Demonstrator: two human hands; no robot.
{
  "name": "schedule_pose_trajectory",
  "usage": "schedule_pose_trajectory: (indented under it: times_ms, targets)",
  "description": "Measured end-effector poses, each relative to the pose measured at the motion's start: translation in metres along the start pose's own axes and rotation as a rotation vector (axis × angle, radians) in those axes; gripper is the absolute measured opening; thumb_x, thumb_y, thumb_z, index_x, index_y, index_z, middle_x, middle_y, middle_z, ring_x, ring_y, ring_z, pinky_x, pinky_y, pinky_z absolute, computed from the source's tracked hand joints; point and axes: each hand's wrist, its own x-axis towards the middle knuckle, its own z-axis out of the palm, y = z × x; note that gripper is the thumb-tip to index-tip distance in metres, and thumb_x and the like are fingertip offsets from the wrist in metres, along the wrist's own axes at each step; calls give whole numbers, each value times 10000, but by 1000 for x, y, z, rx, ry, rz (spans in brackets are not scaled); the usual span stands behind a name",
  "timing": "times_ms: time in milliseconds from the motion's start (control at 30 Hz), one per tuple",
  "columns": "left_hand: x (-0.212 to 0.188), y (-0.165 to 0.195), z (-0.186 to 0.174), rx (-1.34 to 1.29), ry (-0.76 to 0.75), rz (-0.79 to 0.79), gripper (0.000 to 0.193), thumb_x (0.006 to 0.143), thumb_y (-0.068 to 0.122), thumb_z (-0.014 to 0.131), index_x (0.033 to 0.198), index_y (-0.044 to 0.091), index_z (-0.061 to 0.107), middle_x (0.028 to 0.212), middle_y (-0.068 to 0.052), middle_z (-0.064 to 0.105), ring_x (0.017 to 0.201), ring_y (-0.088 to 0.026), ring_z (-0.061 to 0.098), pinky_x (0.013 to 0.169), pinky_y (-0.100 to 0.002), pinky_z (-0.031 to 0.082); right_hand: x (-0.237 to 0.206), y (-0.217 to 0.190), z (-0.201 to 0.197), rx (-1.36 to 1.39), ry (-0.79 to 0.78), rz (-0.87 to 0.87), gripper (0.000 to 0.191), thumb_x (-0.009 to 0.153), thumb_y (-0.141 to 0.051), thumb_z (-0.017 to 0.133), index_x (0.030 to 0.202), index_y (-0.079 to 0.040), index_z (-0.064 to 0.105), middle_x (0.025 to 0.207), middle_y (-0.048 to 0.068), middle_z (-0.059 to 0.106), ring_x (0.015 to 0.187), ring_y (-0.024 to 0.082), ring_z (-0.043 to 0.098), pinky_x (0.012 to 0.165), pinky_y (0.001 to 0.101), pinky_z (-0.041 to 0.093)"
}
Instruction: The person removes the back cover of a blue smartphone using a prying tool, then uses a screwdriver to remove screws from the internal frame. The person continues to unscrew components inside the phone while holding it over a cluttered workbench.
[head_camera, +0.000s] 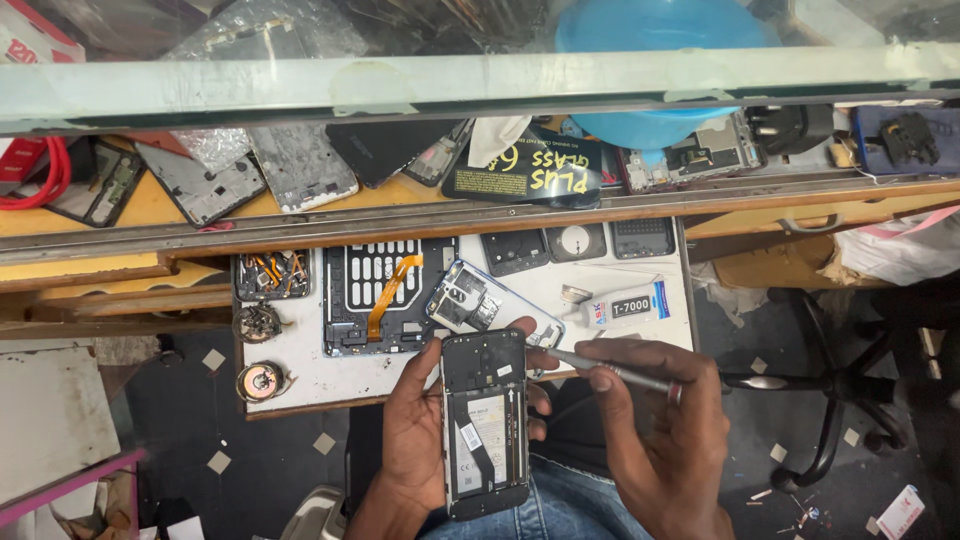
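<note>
Left hand (415, 420): cradles the opened phone (486, 420), steadying its exposed back.
Right hand (655, 420): pinches tweezers (600, 368), tips at the phone's top edge.

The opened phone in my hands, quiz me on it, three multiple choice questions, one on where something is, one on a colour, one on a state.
1. Where is the glue tube?
A. on the white work board
B. on the floor
C. in the left hand

2. What colour is the flex ribbon on the black frame?
A. green
B. orange
C. white

3. What state is the held phone in?
A. sealed
B. snapped in half
C. back cover off

Answers: 1 A, it lies on the board beyond the right hand. 2 B, the strip is plainly orange. 3 C, the left hand holds it with the battery and board exposed.
</note>
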Motion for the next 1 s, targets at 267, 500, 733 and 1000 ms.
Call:
schedule_pose_trajectory:
  times_ms: [267, 500, 733, 1000]
  targets:
    - [-4, -1, 2, -30, -22, -29, 799, 1063, 522, 286, 1614, -58, 292, 1326, -276, 610, 1034, -345, 681, 877, -416, 617, -1, 0, 4, 12, -7, -16, 281, 966, 58, 642, 1186, 59, 467, 1102, 214, 754, 996, 185, 767, 822, 268, 627]
    - [-2, -5, 3, 69, -5, 3, 797, 1084, 542, 244, 1634, -34, 272, 1310, -242, 626, 1024, -283, 678, 876, -375, 607, 5, -14, 6, -178, 12, -105, 266, 957, 18, 698, 1129, 41, 495, 1037, 182, 766, 944, 192, 793, 776, 281, 621]
    - [0, -11, 4, 199, 65, 43, 838, 1089, 597, 231, 1644, -30, 280, 1252, -189, 650, 955, -228, 667, 821, -331, 597, 19, -26, 2, -327, -42, 45, 182, 897, -48, 769, 932, 27, 607, 799, 156, 770, 738, 198, 813, 507, 286, 609]
    - [4, -10, -5, 117, 134, -3, 788, 1072, 584, 285, 1607, 7, 341, 1186, -148, 669, 897, -201, 656, 727, -295, 609, 27, -32, -2, -236, -254, 4, 151, 892, 7, 674, 1040, 18, 642, 1039, 174, 802, 909, 240, 822, 597, 318, 616]
